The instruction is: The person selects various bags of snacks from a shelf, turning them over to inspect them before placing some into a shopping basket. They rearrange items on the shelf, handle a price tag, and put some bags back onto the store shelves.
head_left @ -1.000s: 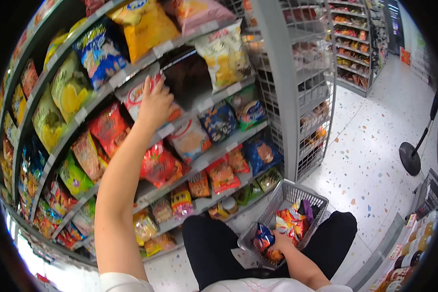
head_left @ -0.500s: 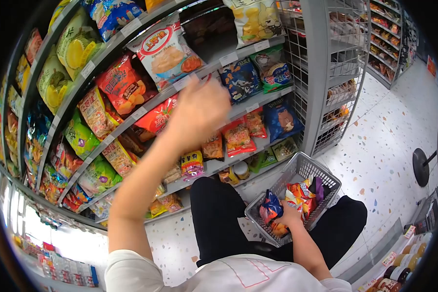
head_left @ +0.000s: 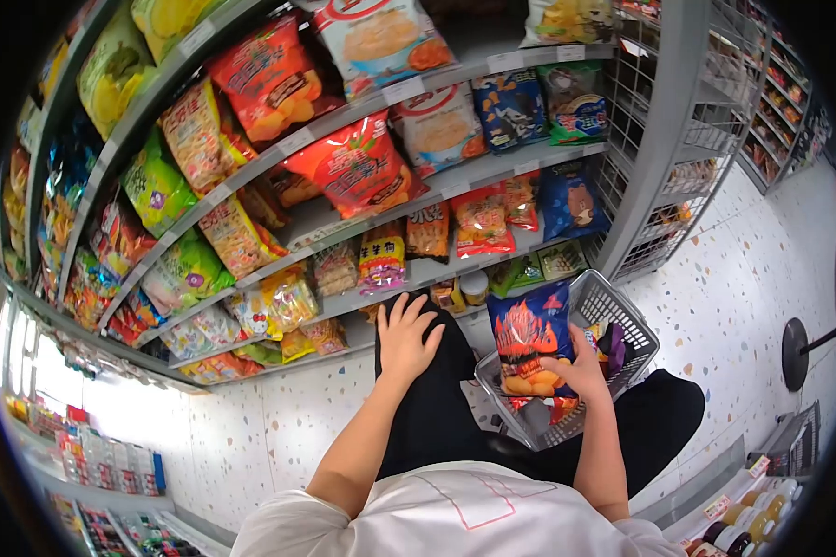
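Note:
My left hand (head_left: 409,336) rests on my left knee with its fingers spread, holding nothing. My right hand (head_left: 582,365) grips the right edge of a dark blue chip bag (head_left: 532,336) with a red flame print. That bag is held upright above the grey basket (head_left: 643,348), which stands on the floor between my legs. Other snack bags, one of them purple (head_left: 615,345), lie inside, partly hidden behind the blue bag and my hand.
Curved grey shelves with snack bags span the left and front, including a large red bag (head_left: 358,169). A wire rack (head_left: 692,158) stands at the shelf's right end. Jars (head_left: 762,520) are at lower right, and a black round stand base (head_left: 795,355) is on the right.
My left hand has come down from the shelf to my knee. My right hand has raised the blue bag out of the basket and its front now shows. The view has shifted.

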Demonstrator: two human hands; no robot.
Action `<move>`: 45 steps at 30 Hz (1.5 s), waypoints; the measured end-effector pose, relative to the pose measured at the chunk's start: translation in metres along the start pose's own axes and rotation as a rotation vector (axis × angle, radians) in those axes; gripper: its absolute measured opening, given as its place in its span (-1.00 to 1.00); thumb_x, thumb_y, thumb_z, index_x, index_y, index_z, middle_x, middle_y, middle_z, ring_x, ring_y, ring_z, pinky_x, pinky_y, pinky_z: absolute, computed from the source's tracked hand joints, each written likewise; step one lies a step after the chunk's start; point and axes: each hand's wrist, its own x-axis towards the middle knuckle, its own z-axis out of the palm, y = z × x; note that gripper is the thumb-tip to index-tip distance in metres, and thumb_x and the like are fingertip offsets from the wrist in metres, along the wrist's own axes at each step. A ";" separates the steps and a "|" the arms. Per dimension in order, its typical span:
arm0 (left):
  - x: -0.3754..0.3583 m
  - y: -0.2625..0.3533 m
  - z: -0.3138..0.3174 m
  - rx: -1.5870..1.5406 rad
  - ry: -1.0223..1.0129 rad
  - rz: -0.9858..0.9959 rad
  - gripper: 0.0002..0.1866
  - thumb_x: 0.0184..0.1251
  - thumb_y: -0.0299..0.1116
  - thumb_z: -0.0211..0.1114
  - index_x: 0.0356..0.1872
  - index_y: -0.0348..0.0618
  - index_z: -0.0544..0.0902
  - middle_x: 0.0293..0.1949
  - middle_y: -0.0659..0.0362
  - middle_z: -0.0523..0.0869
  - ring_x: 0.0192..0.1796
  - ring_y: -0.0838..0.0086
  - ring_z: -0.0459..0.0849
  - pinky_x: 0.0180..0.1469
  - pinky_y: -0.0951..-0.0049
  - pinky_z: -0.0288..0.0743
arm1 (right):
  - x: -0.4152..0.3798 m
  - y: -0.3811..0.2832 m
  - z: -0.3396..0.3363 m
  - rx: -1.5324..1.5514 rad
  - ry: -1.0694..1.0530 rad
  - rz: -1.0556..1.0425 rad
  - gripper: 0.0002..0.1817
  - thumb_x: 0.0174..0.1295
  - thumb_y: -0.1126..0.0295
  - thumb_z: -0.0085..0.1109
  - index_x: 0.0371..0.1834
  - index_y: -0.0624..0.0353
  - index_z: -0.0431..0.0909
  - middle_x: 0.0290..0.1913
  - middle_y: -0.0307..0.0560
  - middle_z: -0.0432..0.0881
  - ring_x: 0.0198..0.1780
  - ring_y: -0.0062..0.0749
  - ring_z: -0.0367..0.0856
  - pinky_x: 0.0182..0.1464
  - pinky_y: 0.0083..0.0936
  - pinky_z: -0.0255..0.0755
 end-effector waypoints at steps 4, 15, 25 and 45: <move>-0.001 0.001 -0.003 -0.041 -0.015 0.027 -0.73 0.26 -0.17 0.33 -0.11 -0.04 0.75 0.26 0.18 0.58 0.44 0.13 0.33 0.47 -0.18 -0.01 | -0.005 -0.055 0.024 0.402 -0.103 -0.035 -0.05 0.02 0.53 0.48 0.49 0.35 0.11 0.36 0.00 0.39 0.36 -0.35 0.37 0.42 -0.39 0.22; -0.003 0.002 -0.004 -0.037 -0.026 0.021 -0.76 0.24 -0.19 0.33 -0.15 -0.03 0.76 0.25 0.19 0.58 0.45 0.14 0.32 0.47 -0.20 -0.02 | -0.012 -0.066 0.041 0.339 -0.073 -0.061 -0.02 0.06 0.53 0.46 0.51 0.40 0.03 0.34 0.03 0.39 0.34 -0.36 0.38 0.40 -0.44 0.23; -0.004 0.001 -0.001 -0.018 -0.028 0.028 -0.76 0.23 -0.20 0.33 -0.14 0.00 0.76 0.25 0.19 0.58 0.45 0.12 0.30 0.47 -0.21 -0.02 | -0.015 -0.061 0.041 0.365 -0.110 -0.058 -0.06 0.08 0.55 0.42 0.50 0.42 0.04 0.36 0.03 0.38 0.36 -0.35 0.36 0.42 -0.42 0.20; -0.004 0.003 -0.005 -0.019 -0.012 0.031 -0.78 0.20 -0.24 0.35 -0.16 -0.02 0.76 0.23 0.20 0.58 0.43 0.14 0.33 0.45 -0.23 0.00 | -0.014 -0.057 0.045 0.409 -0.123 -0.003 -0.22 0.12 0.44 0.43 0.41 0.26 0.25 0.27 -0.14 0.50 0.27 -0.46 0.45 0.35 -0.46 0.27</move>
